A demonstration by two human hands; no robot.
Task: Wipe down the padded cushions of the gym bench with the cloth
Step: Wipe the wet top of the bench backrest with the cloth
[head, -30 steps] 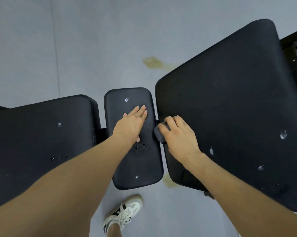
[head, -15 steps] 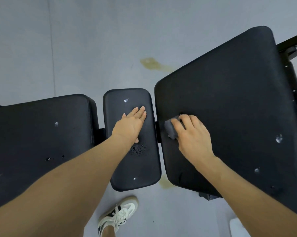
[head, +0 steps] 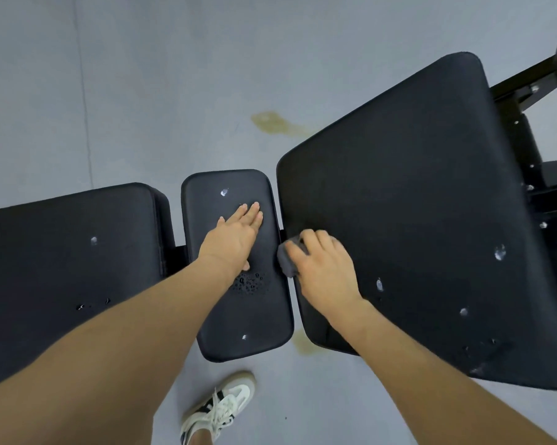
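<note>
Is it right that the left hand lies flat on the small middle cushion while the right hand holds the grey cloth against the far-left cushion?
Not quite. In the head view the right hand holds the grey cloth against the left edge of the large right cushion, not the far-left cushion. The left hand does lie flat on the small middle cushion.

Small pad between two larger cushions.

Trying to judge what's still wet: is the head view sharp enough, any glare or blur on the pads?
Head view: even, soft light, no harsh glare; droplets on the middle pad and large right pad read clearly as pale spots. The right hand on the grey cloth is slightly motion-blurred; wide-angle distortion bends the edges.
</note>
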